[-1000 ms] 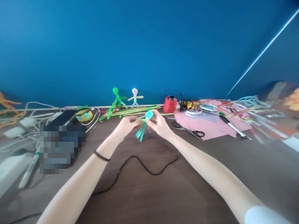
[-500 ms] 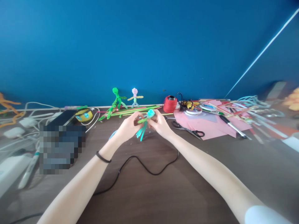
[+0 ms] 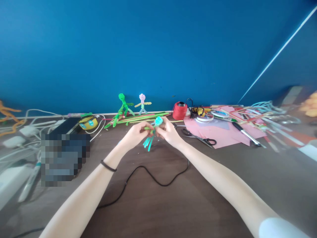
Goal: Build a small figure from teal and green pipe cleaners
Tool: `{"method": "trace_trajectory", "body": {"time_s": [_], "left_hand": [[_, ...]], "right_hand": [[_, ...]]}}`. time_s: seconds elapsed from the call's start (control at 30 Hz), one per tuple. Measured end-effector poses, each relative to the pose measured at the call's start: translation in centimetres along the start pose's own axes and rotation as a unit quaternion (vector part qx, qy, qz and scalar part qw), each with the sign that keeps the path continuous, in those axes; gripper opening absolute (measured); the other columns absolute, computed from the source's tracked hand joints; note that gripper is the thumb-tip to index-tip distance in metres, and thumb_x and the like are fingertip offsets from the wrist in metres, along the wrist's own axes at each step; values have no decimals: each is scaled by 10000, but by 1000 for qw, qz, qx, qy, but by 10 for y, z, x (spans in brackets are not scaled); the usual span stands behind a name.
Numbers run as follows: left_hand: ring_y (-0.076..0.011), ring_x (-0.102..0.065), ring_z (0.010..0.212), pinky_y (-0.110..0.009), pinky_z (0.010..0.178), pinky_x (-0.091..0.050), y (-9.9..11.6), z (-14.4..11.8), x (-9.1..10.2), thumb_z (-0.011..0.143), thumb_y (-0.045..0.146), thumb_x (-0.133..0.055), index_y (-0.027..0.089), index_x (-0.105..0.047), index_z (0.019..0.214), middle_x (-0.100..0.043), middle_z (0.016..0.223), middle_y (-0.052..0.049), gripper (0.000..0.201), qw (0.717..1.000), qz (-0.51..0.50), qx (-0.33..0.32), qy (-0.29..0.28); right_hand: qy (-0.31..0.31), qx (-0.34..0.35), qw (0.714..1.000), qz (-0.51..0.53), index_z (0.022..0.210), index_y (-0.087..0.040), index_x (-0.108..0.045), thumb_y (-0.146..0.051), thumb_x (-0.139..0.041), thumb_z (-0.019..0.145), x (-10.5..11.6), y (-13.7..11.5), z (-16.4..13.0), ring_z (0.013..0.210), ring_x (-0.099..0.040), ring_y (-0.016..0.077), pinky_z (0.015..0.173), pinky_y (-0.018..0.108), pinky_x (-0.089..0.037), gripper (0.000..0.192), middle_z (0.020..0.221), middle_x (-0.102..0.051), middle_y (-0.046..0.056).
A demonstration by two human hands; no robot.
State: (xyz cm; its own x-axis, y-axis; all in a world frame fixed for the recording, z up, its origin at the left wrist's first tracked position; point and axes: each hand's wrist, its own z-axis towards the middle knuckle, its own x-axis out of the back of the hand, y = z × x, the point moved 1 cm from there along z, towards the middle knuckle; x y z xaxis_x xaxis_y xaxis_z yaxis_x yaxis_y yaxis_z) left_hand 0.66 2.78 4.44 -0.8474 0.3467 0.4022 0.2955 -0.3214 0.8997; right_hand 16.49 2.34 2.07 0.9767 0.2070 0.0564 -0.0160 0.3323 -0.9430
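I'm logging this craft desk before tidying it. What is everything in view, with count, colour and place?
teal pipe-cleaner figure: 1, teal with a green strand, held above the table centre
standing pipe-cleaner figures: 2, green and pale purple with yellow arms, against the wall
loose pipe cleaners: several, green and red, lying below the figures
thread spool: 1, red, right of the figures
scissors: 1, black handles, on the pink paper
pink paper: several sheets, right
black cable: 1, table centre
tape roll: 1, yellow, left
table: 1, brown
left hand: pinching the teal figure
right hand: pinching the teal figure
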Motion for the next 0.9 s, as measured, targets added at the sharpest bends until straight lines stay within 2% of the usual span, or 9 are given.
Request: {"method": "trace_trajectory", "body": {"time_s": [0.27,0.5,0.73,0.9], "left_hand": [[-186,-639,809,-279,661,-502,-2,-2,3,663,201,-585,155,-557,882,-655,788,-38,225,1000,-11,-4,-26],[-170,-631,762,-280,660,-496,1,-2,2,666,299,-638,171,-571,826,-660,808,-29,216,999,38,-11,-1],[-153,-602,697,-270,665,-459,-3,-3,3,702,298,-607,209,-562,888,-647,733,19,210,988,151,-29,28],[-160,-601,743,-267,694,-449,2,-4,3,710,300,-599,229,-552,894,-660,815,17,203,973,221,-44,53]], "right_hand": [[-6,0,1000,4,870,-208,-380,-166,-508,766,0,0,0,391,-424,67,363,184,-280,170,492,-492,-75],[-13,7,1000,3,883,-208,-385,-170,-512,771,0,2,0,407,-442,74,374,194,-295,174,502,-496,-71],[-17,-3,1000,3,894,-205,-400,-182,-527,766,-1,-1,-1,409,-441,78,384,193,-294,183,483,-487,-78],[-14,-1,1000,-5,903,-200,-401,-200,-533,760,-1,-3,-1,415,-451,81,387,188,-299,194,485,-487,-80]]}}
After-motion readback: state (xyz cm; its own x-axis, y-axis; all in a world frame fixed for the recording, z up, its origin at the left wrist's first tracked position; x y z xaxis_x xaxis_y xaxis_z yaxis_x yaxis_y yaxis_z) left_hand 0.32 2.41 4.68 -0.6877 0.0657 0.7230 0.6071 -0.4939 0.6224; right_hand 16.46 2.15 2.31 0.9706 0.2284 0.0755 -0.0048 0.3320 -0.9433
